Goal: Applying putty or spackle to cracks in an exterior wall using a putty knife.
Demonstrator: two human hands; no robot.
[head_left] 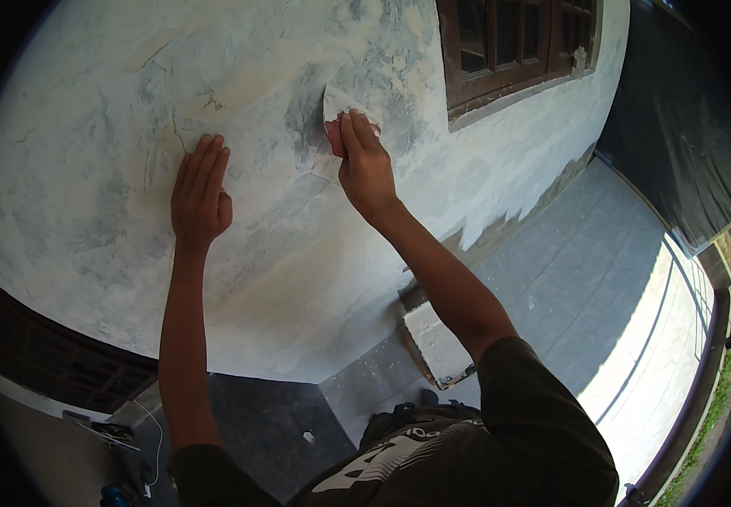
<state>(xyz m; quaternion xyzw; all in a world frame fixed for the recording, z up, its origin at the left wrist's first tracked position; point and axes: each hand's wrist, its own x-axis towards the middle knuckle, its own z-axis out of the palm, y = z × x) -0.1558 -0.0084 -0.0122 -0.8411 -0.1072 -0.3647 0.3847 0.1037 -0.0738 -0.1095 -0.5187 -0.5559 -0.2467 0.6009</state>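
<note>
From the head view, the right hand presses a folded sheet of sandpaper flat against the patchy plastered wall, fingers together on top of it. The sheet sticks out above and to the left of the fingertips, its pale corner pointing up toward the brown window frame. The left hand lies flat on the wall well to the left, fingers straight and close together, holding nothing.
</note>
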